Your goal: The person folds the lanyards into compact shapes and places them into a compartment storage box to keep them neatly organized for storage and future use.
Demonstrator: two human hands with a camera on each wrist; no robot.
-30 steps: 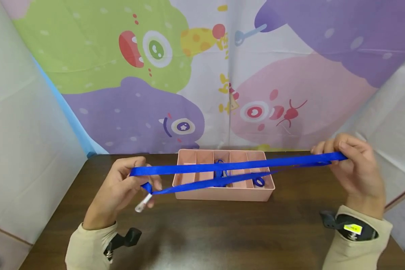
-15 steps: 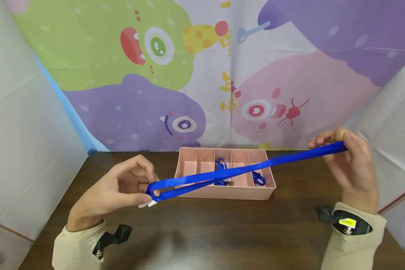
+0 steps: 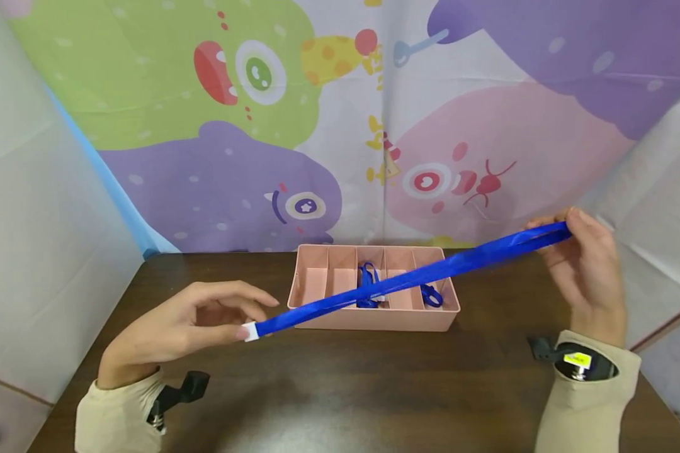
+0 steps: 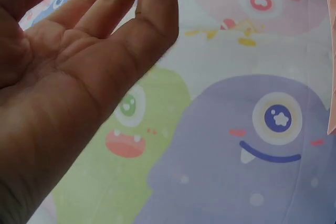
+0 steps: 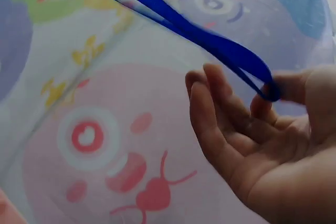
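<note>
A blue lanyard (image 3: 413, 278) is stretched slantwise across the head view, above the table and in front of the pink box. My left hand (image 3: 198, 321) pinches its lower end, by a white clip (image 3: 251, 331), between thumb and fingers. Higher up on the right, my right hand (image 3: 586, 270) pinches the looped end between thumb and forefinger. The right wrist view shows that loop of the lanyard (image 5: 231, 51) held at the fingertips, the other fingers loosely bent. In the left wrist view the left hand (image 4: 89, 56) shows, its fingertips cut off by the top edge.
A pink box (image 3: 374, 319) with several compartments stands at the back of the dark wooden table (image 3: 328, 390). Blue straps (image 3: 368, 286) lie in its middle compartment, and a blue loop (image 3: 432, 296) in the rightmost. A cartoon-printed cloth (image 3: 351, 189) hangs behind.
My left hand has moved left and down, now pinching the clip end. My right hand has risen a little. The lanyard's two strands have drawn together into a steeper slant.
</note>
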